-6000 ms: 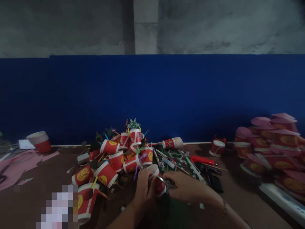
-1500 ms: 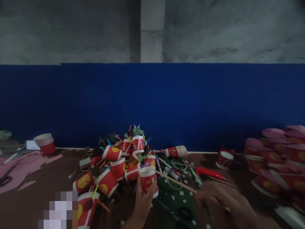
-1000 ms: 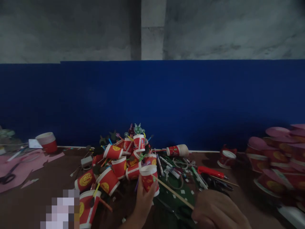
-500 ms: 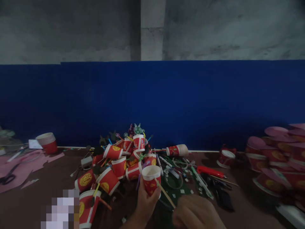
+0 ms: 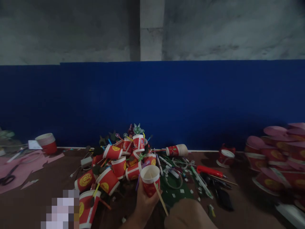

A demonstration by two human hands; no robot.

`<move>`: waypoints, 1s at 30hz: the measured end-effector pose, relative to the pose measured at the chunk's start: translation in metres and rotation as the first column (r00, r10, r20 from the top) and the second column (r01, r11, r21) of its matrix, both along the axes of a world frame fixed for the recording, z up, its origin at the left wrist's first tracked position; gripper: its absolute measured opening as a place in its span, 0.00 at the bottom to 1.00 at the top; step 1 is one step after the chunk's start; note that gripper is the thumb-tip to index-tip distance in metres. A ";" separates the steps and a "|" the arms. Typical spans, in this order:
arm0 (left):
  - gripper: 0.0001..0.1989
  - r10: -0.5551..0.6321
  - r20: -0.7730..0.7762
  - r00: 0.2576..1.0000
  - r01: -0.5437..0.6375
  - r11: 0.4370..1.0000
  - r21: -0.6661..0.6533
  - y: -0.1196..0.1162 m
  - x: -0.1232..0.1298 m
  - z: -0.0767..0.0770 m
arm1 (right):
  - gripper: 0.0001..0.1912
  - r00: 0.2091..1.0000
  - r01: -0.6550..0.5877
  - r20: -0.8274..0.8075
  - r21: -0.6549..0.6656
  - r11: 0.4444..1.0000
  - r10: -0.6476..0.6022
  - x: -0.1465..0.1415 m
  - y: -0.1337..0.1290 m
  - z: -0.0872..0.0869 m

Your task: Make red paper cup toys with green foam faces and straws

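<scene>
A red paper cup (image 5: 150,187) with a white rim is held upright in my left hand (image 5: 145,206), whose fingers wrap round its side. My right hand (image 5: 187,214), closed and partly cut off by the lower edge, grips the lower end of a thin wooden stick (image 5: 161,198). The stick slants up to the cup's near side, just below the rim. Whether its tip passes through the cup wall I cannot tell. Left of my hands lies a heap of red paper cups (image 5: 107,180), several with coloured sticks and paper animal faces (image 5: 137,129) on them.
Right of the cup lie a green cutting mat (image 5: 172,190) with paper scraps, pens, a roll of clear tape and a red tool (image 5: 212,171). Stacked cups (image 5: 46,143) and scissors (image 5: 9,178) on pink paper stand left. Cups with pink discs (image 5: 276,152) pile up right.
My right hand has moved slightly left and down, and the stick stands steeper against the cup. The cup's opening is tipped a little more toward me. A small yellow-and-white piece shows at lower right.
</scene>
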State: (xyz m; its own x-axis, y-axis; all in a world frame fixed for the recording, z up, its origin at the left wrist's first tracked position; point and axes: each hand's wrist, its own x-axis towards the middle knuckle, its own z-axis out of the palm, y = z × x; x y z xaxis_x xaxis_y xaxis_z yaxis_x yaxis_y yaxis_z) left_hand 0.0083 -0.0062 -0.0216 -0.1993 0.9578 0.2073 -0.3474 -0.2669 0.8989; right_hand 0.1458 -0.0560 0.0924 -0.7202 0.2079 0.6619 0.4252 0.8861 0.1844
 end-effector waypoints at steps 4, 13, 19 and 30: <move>0.40 0.038 0.077 0.996 -0.036 0.999 -0.024 -0.002 0.007 -0.001 | 0.25 0.999 0.044 -0.005 -0.048 0.998 -0.045 -0.008 0.003 -0.001; 0.38 -0.011 -0.010 1.000 0.011 1.000 -0.023 0.000 0.000 -0.006 | 0.21 0.986 0.146 -0.078 0.004 0.989 -0.146 -0.014 0.000 0.007; 0.38 -0.005 0.002 1.000 0.005 1.000 0.002 0.002 -0.001 -0.003 | 0.20 0.984 0.165 -0.076 0.028 0.986 -0.163 -0.017 0.001 0.002; 0.38 0.031 -0.001 1.000 -0.031 0.999 0.011 0.003 -0.002 -0.003 | 0.17 0.972 0.193 -0.144 0.059 0.979 -0.183 -0.022 0.004 -0.025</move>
State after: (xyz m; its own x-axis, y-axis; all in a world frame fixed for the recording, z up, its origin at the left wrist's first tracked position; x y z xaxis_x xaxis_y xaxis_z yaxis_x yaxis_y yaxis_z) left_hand 0.0061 -0.0033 -0.0245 -0.2288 0.9487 0.2184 -0.3381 -0.2878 0.8960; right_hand 0.1238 -0.0521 0.0676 -0.5737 0.2792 0.7700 0.6088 0.7743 0.1728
